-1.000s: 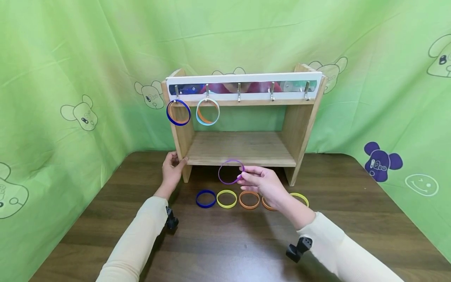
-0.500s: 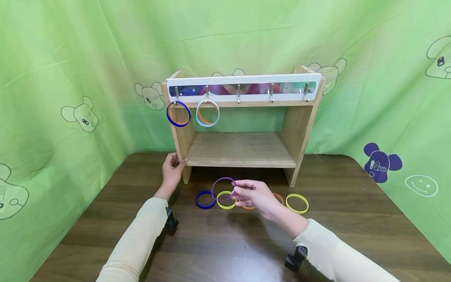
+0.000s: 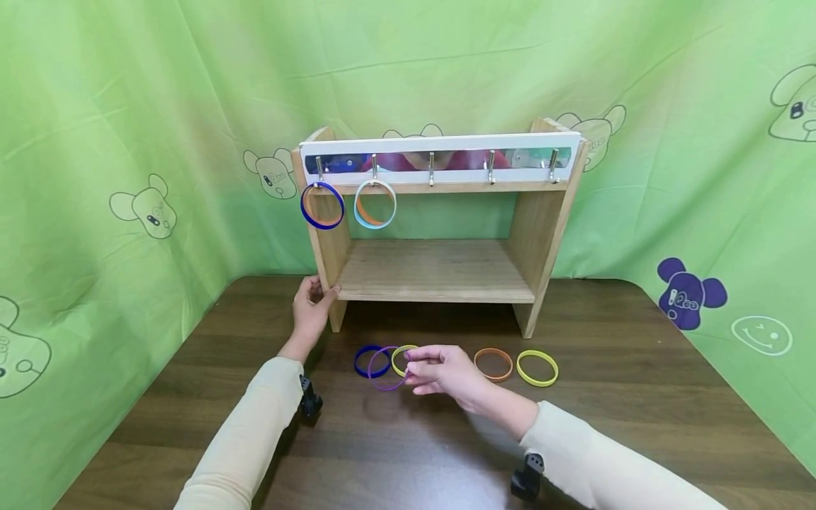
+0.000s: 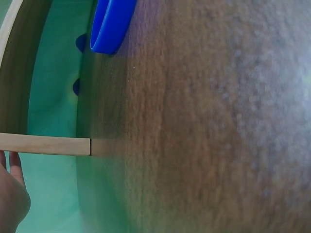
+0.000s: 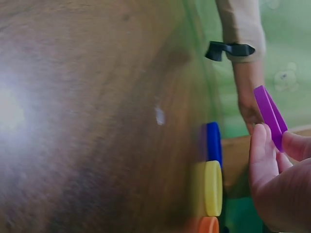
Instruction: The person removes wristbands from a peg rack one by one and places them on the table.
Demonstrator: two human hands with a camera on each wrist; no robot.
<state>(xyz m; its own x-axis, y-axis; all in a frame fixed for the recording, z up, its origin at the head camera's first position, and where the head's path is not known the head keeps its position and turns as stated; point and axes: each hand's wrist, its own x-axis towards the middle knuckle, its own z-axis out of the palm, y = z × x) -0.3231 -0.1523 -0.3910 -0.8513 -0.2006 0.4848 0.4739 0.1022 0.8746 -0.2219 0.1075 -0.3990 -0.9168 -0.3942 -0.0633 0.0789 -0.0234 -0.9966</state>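
In the head view my right hand (image 3: 449, 374) pinches a thin purple wristband (image 3: 385, 389) by its right edge, above the table. The purple band (image 5: 270, 117) stands on edge between thumb and fingertips in the right wrist view. Beneath it lie a dark blue wristband (image 3: 360, 372) and a yellow one (image 3: 394, 360), the latter partly covered by my fingers. Further right rest an orange wristband (image 3: 494, 350) and another yellow one (image 3: 537, 384). My left hand (image 3: 310, 309) grips the left side panel of a wooden shelf (image 3: 433, 269), thumb at the front.
A white-framed rail (image 3: 440, 139) with several metal hooks crosses the shelf top. On its leftmost hook hang a dark blue and an orange band; on the second, a light blue band (image 3: 358, 214) and an orange one. Green cloth (image 3: 191, 85) surrounds the brown table (image 3: 210, 354).
My right hand has carried the purple wristband down and left, from before the shelf board to over the blue and yellow bands. The left hand stays on the panel.
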